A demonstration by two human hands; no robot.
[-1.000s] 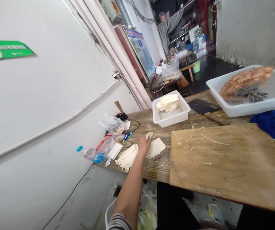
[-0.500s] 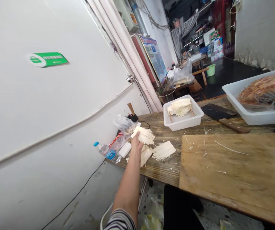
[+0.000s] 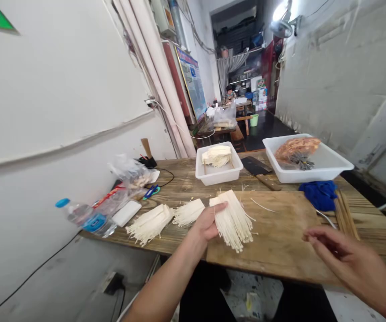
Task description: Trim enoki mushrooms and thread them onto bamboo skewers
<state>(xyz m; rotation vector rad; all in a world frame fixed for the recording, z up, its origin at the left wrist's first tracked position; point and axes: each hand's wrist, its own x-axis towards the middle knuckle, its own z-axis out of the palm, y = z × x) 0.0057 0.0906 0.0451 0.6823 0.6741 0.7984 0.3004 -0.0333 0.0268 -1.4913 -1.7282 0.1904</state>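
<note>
My left hand (image 3: 209, 221) is closed around a flat bunch of enoki mushrooms (image 3: 233, 219), their thin stems and small caps fanned toward me over the wooden cutting board (image 3: 273, 255). My right hand (image 3: 344, 255) is at the board's right side with fingers curled and thumb and fingertips together; whatever may be between them is too small to make out. Just beyond it lie bamboo skewers (image 3: 345, 214). Two more enoki portions, a nearer-left one (image 3: 151, 223) and a smaller one (image 3: 189, 212), rest on the table left of the board.
Behind the board stand a white tub (image 3: 218, 176) with skewered enoki, a cleaver (image 3: 260, 172) and a larger tub (image 3: 327, 172) holding bagged, skewered food. A blue cloth (image 3: 319, 194) lies beside the skewers. At left are a water bottle (image 3: 88, 219), scissors (image 3: 152, 192) and plastic bags (image 3: 129, 170).
My left hand has carried the enoki bunch rightward from the table's left end to over the cutting board. My right hand has come into view. The camera has turned right.
</note>
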